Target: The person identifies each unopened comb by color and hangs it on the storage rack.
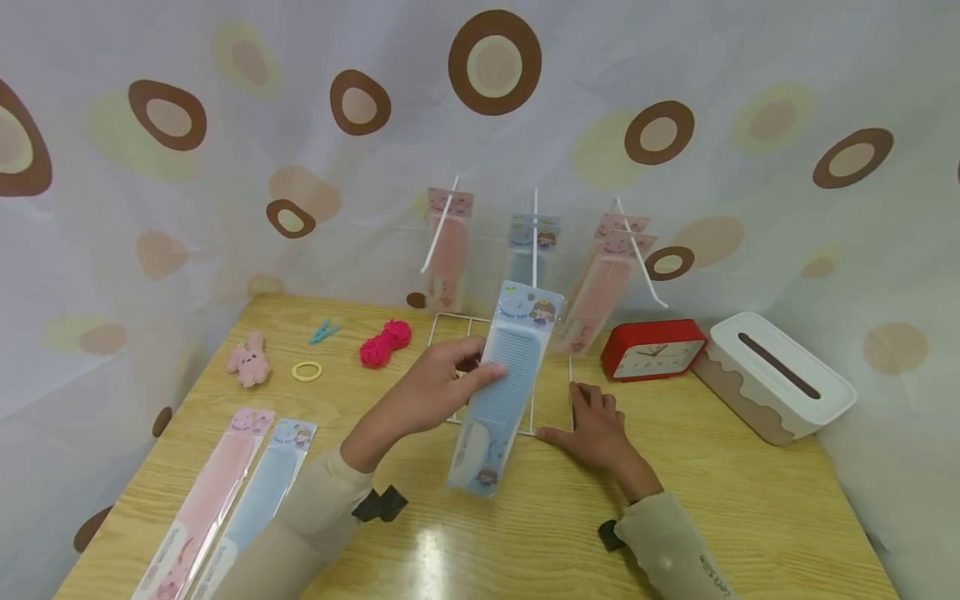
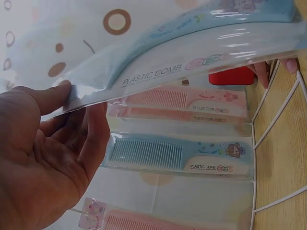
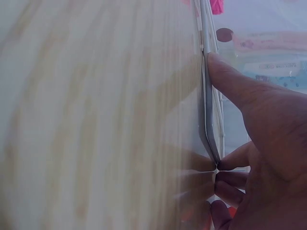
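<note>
My left hand [image 1: 431, 387] pinches a packaged blue plastic comb [image 1: 513, 379] between thumb and fingers. The pack is tilted, its header card up, near the middle hook of a white wire rack [image 1: 535, 250]. In the left wrist view, the clear sleeve of the held comb [image 2: 192, 43] crosses the top. My right hand [image 1: 600, 429] holds the rack's front right corner, thumb on the front wire, fingers by the side wire. Packaged combs hang behind: pink on the left hook [image 1: 448, 250], blue on the middle one [image 1: 528, 250], pink on the right one [image 1: 600, 292].
On the table's left lie a packaged pink comb [image 1: 206, 492], a packaged blue comb [image 1: 262, 492], a pink plush [image 1: 249, 361], a yellow ring [image 1: 307, 371], a teal clip [image 1: 324, 332] and a magenta bundle [image 1: 386, 342]. A red clock [image 1: 652, 348] and tissue box [image 1: 780, 375] stand right.
</note>
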Motion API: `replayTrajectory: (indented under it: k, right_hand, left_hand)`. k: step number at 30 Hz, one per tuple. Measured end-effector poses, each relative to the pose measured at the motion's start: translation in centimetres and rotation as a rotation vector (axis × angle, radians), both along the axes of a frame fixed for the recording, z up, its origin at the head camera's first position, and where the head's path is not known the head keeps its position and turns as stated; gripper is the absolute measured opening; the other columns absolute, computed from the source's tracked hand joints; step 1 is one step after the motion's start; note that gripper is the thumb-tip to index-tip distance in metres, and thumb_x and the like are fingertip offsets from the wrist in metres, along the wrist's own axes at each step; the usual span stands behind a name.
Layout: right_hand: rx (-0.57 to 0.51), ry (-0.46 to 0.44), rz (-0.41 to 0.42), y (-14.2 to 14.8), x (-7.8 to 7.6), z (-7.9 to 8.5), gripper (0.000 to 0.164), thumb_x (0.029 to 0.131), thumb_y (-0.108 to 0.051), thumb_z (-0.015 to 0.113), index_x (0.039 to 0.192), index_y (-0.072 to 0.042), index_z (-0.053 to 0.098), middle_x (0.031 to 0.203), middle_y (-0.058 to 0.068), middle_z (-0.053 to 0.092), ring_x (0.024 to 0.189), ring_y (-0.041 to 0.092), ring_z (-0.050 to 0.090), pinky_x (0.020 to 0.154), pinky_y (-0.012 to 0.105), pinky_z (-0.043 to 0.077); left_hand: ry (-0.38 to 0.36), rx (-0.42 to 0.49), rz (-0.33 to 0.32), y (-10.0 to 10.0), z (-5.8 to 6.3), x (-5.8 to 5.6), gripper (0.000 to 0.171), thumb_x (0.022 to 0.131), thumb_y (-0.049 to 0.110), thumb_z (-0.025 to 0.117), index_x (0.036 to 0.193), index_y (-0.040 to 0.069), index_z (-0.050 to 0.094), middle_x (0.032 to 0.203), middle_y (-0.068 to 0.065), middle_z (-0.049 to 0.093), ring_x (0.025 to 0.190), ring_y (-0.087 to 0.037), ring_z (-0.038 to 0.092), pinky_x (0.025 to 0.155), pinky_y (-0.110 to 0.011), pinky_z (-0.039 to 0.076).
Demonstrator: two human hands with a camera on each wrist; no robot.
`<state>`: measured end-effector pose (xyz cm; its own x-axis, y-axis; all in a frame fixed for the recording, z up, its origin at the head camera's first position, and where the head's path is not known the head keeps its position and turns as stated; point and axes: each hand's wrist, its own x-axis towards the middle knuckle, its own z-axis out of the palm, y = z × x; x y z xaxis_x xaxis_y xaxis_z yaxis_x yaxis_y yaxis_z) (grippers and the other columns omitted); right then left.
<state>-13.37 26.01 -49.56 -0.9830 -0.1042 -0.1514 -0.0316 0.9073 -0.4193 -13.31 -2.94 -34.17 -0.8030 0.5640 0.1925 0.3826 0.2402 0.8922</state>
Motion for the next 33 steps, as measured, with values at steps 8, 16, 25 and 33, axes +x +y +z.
replayTrajectory:
  k: [8,16,25,33]
  right_hand:
    - [-0.006,-0.005,-0.008,0.2,0.1,0.2,0.112,0.082,-0.07,0.067,0.156,0.002,0.024,0.155,0.024,0.024,0.131,0.047,0.027,0.102,0.065,0.027]
    - [0.003,0.003,-0.012,0.1,0.3,-0.2,0.11,0.082,-0.068,0.069,0.156,0.0,0.025,0.155,0.023,0.026,0.133,0.046,0.027,0.101,0.064,0.028]
    - [-0.019,-0.004,-0.002,-0.8,0.4,-0.3,0.111,0.081,-0.068,0.069,0.156,0.001,0.026,0.153,0.023,0.028,0.133,0.046,0.028,0.102,0.063,0.028]
    - [-0.007,0.0,-0.017,-0.3,0.4,0.5,0.109,0.081,-0.066,0.07,0.156,0.001,0.026,0.154,0.022,0.027,0.132,0.045,0.027,0.104,0.062,0.027]
  left_hand:
    - [-0.041,0.014,0.003,1.7,-0.8,-2.4,0.031,0.102,0.026,0.06,0.124,0.005,0.065,0.099,-0.007,0.07,0.083,-0.016,0.066,0.065,-0.035,0.059]
    - [0.022,-0.028,0.125,3.6,-2.5,-7.2,0.032,0.102,0.035,0.058,0.113,0.006,0.067,0.091,-0.005,0.067,0.079,-0.017,0.057,0.066,-0.029,0.05]
    - [0.025,-0.031,0.234,3.3,-3.4,-9.8,0.033,0.099,0.038,0.063,0.102,0.006,0.07,0.094,-0.006,0.069,0.084,-0.018,0.059,0.073,-0.032,0.05]
    - [-0.066,-0.171,0.152,2.4,-3.7,-10.1,0.051,0.099,0.042,0.062,0.127,0.0,0.061,0.121,-0.014,0.066,0.114,-0.027,0.062,0.096,-0.042,0.052]
